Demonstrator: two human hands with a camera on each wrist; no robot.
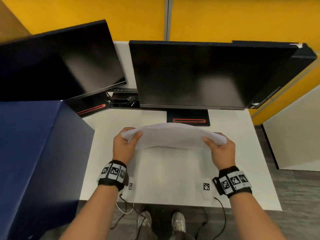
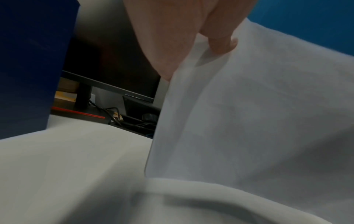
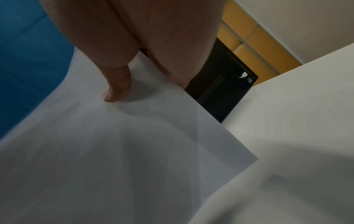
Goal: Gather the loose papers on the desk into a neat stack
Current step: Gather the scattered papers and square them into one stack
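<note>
Nearest me, my left hand (image 1: 123, 144) and right hand (image 1: 220, 151) each grip one end of the stack of papers (image 1: 173, 135), thumbs on the near face and the other fingers curled behind it. From the left wrist view I see my thumb (image 2: 220, 44) pressed onto the sheet (image 2: 249, 121); from the right wrist view the thumb (image 3: 118, 89) lies on the paper (image 3: 134, 151) in the same way. The stack stands on its long lower edge on the white desk (image 1: 242, 161), bowed upward in the middle, and I think the lower edge touches the surface, though the blur makes that hard to confirm. To my left stands a dark blue partition (image 1: 34, 153). Just beyond the papers is the base of the right monitor (image 1: 190, 75); the left monitor (image 1: 60, 63) stands further left. Yellow wall panels (image 1: 242, 18) close the back.
</note>
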